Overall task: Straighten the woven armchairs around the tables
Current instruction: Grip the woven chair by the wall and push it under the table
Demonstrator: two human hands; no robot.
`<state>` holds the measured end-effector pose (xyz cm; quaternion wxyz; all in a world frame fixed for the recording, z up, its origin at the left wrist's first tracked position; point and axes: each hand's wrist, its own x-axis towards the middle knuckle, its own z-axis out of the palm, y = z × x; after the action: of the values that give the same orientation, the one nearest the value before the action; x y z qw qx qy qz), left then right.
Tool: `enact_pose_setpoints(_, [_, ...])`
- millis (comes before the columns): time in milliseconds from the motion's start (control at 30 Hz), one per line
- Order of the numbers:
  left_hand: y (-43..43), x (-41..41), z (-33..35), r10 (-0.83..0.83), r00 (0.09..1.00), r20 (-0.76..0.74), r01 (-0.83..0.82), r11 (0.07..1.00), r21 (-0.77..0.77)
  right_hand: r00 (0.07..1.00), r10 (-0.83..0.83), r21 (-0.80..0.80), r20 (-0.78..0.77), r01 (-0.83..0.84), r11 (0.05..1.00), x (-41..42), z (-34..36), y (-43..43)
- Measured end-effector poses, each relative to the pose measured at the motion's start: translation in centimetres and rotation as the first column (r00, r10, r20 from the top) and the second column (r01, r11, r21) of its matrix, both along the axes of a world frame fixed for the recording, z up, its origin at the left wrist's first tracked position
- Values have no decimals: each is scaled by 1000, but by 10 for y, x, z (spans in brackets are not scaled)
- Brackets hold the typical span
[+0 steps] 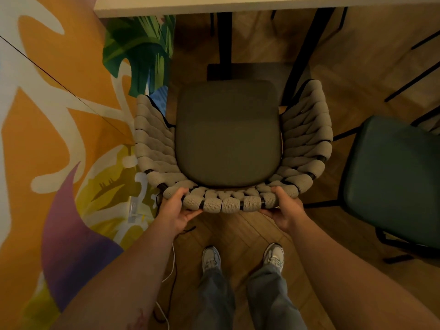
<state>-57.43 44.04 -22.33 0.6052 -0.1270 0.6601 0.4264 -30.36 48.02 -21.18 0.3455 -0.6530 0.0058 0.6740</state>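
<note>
At table (214, 5) edge: woven armchair (232, 144) faces it, seat front just under top, roughly square. Left hand (177, 208) and right hand (283, 208) clamped on backrest rim. Neighbouring green chair (392, 177) looks unaligned; others unseen.

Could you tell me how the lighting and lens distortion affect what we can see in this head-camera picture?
Head view: dim, warm light; the woven armchair seat looks murky, the table edge is brightest. Wide-angle bending stretches the forearms at the bottom corners. Left hand and right hand are sharp enough; the neighbouring green chair sits in shadow.
</note>
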Motion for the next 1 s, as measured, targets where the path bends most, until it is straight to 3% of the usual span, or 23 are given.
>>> enact_pose_setpoints(1000, [16,1,10,-45,998,-39,44,999,-23,1000,14,-42,10,-13,999,-1,4,14])
